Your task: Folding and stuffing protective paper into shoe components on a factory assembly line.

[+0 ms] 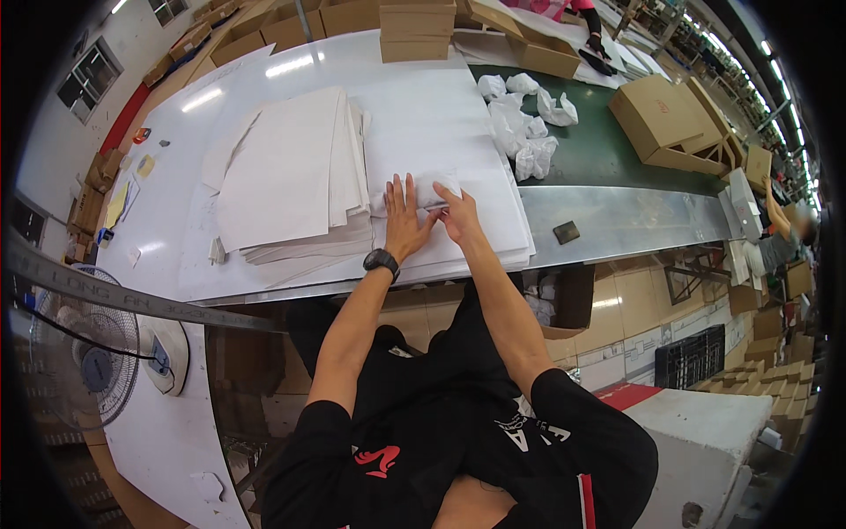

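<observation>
White worktable (pixel 176 220) under bright ceiling glare, running into a green conveyor belt (pixel 617 150) w/ a bare metal lip on the near side. Factory room: tiled floor below, desk fan (pixel 84 366) low at left, black crate (pixel 692 357) low at right, cardboard stacks along far edge. Left hand (pixel 404 220), black watch (pixel 381 261) on wrist, pressed flat w/ fingers spread on a folded wad of white tissue paper (pixel 421 189). Right hand (pixel 460 216) just beside it, fingertips pinching the wad's near-right edge; grip looks light, not clenched. Wad resting on a stack of flat white sheets (pixel 458 132) directly under both palms. Left of the left fingers, touching that stack: a thicker, messier pile of white sheets (pixel 282 172). Beyond the right fingertips, well apart on the belt: about 6 crumpled paper balls (pixel 524 119). Further right, open brown shoe boxes (pixel 670 119). Small dark block (pixel 566 232) on the metal lip, near right wrist. 2 closed boxes (pixel 417 31) stacked at far table edge. Another person's hand (pixel 597 42) at top. Nothing between fingers and wad.
</observation>
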Available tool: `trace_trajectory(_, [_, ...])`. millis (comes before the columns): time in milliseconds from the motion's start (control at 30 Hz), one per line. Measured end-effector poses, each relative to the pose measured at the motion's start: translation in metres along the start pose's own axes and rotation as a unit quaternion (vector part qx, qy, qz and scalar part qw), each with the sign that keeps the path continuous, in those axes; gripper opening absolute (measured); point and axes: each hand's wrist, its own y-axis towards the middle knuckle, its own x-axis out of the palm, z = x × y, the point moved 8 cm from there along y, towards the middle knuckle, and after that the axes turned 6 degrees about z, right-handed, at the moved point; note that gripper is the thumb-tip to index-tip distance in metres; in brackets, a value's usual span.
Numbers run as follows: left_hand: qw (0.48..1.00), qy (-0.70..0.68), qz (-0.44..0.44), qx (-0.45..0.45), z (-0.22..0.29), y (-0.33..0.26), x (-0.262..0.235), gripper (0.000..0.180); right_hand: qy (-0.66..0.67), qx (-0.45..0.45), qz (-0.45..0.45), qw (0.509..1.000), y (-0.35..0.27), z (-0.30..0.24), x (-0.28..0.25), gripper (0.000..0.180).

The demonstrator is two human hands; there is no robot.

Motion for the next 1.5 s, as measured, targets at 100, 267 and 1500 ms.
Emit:
trace_trajectory(100, [0.997, -0.018, 0.062, -0.040, 0.016, -0.010, -0.024, 0.101, 0.092, 0.007, -0.095, 0.991, -0.026, -0.006, -0.006, 0.037])
trace_trajectory(267, [0.966, -0.124, 0.183, -0.137, 0.083, -0.013, -0.087, 0.112, 0.106, -0.028, -0.200, 0.974, -0.107, -0.044, 0.002, 0.049])
trace_trajectory(1500, [0.677, -0.636, 0.024, -0.370, 0.120, -0.042, -0.103, 0.068, -0.082, -0.267, -0.023, 0.960, -0.207, -0.086, 0.007, 0.049])
